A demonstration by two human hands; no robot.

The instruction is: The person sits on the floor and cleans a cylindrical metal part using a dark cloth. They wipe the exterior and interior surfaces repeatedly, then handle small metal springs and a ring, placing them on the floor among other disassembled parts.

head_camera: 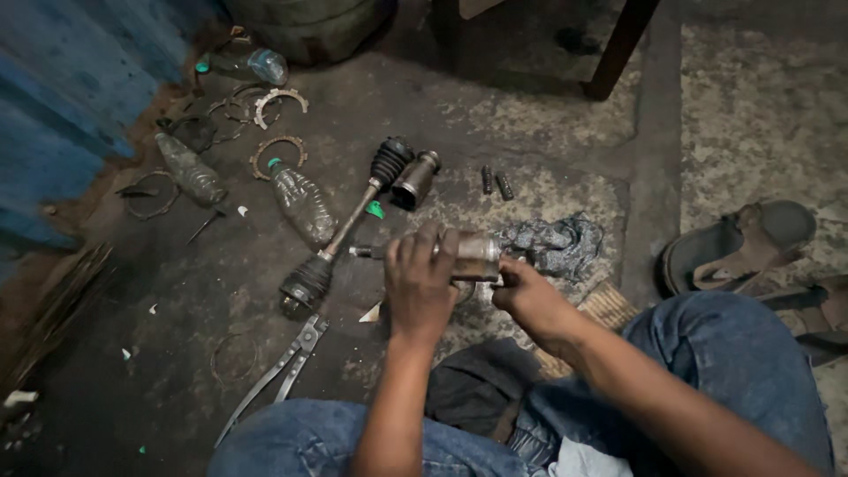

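Note:
My left hand point(420, 283) is wrapped around a greasy metal joint housing point(475, 256), a short steel cylinder held above the floor. A thin stub point(360, 252) sticks out of it to the left. My right hand point(528, 296) grips the housing's right end from below. Just beyond my hands lies a drive shaft point(346, 223) with a black rubber boot at each end. A second metal joint cup point(415, 179) rests beside the far boot. A crumpled grey rag point(556, 240) lies right of the housing.
Long-handled pliers point(278, 375) lie on the dark oily floor by my left knee. Plastic bottles point(302, 203), metal rings point(278, 152) and clamps are scattered at the left near a blue wall. Two small bolts point(495, 183) sit farther back. A sandal point(740, 246) lies at the right.

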